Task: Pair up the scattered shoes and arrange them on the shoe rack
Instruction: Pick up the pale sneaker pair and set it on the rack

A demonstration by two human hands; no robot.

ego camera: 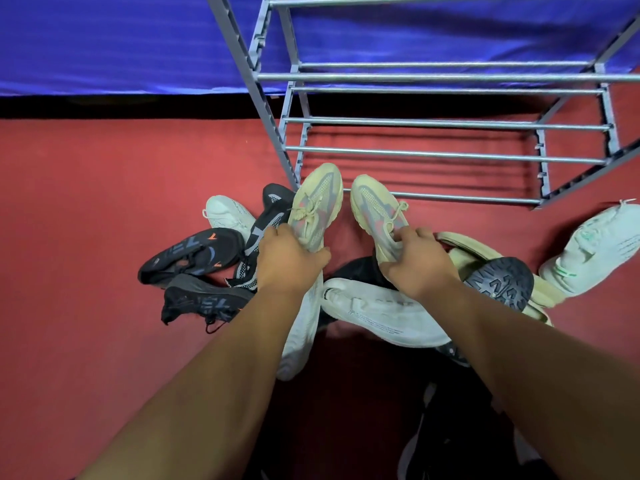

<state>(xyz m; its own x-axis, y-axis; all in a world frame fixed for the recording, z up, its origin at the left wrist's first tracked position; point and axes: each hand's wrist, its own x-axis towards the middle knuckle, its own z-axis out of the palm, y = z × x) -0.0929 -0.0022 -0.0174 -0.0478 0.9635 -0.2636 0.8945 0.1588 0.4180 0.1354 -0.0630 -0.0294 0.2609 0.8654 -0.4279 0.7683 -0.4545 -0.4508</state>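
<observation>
Each hand, left (289,259) and right (417,261), had fingers curled round 1 cream mesh sneaker (317,206) (375,211) above the pile, so the pairing step looked done; next, setting both on the grey metal-bar shoe rack (446,154).

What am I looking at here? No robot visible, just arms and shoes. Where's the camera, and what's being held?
There is no machine here. A person works with bare hands, and the single picture comes from a wide-angle camera worn on their head, looking forward and down. The two arms rising from the bottom edge are theirs. The left hand grips one cream sneaker and the right hand grips the matching cream sneaker. Both are held toes forward in front of the grey metal shoe rack, which has no shoes on the bars in view. The unsorted pile lies on the red floor: black sneakers on the left, white sneakers in the middle and a white-and-green sneaker on the right.
</observation>
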